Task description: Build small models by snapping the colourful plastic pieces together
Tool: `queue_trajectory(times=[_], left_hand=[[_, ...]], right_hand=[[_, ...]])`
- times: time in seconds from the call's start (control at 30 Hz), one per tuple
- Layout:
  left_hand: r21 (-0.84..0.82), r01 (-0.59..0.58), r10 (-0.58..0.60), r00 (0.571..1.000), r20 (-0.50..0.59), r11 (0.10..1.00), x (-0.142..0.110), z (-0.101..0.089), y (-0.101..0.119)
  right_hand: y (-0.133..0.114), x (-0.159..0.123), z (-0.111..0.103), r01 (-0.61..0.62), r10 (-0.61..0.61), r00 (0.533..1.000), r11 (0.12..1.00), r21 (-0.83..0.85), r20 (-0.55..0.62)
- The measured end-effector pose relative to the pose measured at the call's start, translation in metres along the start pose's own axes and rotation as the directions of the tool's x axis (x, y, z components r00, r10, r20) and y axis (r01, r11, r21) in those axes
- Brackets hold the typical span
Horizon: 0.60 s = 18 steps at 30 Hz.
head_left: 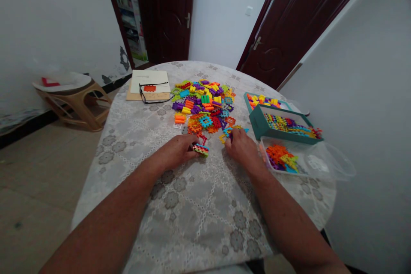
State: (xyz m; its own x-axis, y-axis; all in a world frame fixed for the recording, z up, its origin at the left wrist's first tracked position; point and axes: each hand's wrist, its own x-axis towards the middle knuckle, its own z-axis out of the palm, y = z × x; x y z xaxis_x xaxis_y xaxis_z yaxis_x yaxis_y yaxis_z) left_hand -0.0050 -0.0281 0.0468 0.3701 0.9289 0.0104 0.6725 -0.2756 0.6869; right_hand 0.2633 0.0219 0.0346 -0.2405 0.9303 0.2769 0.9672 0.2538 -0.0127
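Over the patterned tablecloth [199,218], left hand [180,150] grips a striped stack [201,150]; right hand [241,147] curls at loose pieces [227,131], its hold unclear

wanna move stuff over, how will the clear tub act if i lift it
The tub looks like thin clear plastic, so it's probably light and somewhat bendy. Its pieces lie loose, mostly toward the left end, so they may slide and it may dip that way.

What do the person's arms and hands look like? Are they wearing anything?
The left arm and right arm are bare, with no sleeves showing. The left hand and right hand wear no gloves, and no watch or bracelet shows.
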Motion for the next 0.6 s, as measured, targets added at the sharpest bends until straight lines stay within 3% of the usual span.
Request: queue_trajectory(times=[0.1,0.17,0.27,0.4,0.6], left_hand=[[0.014,-0.008,0.008,1.0,0.014,1.0,0.0,0.0,0.002],[0.015,0.0,0.0,1.0,0.007,1.0,-0.001,-0.001,0.003],[0.007,0.014,-0.014,1.0,-0.01,1.0,-0.002,-0.001,0.006],[-0.007,0.014,-0.014,1.0,-0.015,1.0,-0.002,-0.001,0.008],[-0.034,-0.025,0.025,1.0,-0.015,0.999,-0.001,0.001,0.001]], right_hand=[[0.006,0.003,-0.007,-0.045,0.045,0.999,0.999,-0.024,-0.017],[0.009,0.005,-0.01,-0.033,0.035,0.994,0.999,0.025,-0.1],[0.003,0.005,-0.01,0.12,-0.071,0.97,0.971,0.209,-0.231],[-0.021,-0.002,-0.005,0.378,-0.308,0.925,0.803,0.46,-0.222],[-0.042,-0.014,0.0,0.39,-0.394,0.906,0.634,0.668,-0.155]])
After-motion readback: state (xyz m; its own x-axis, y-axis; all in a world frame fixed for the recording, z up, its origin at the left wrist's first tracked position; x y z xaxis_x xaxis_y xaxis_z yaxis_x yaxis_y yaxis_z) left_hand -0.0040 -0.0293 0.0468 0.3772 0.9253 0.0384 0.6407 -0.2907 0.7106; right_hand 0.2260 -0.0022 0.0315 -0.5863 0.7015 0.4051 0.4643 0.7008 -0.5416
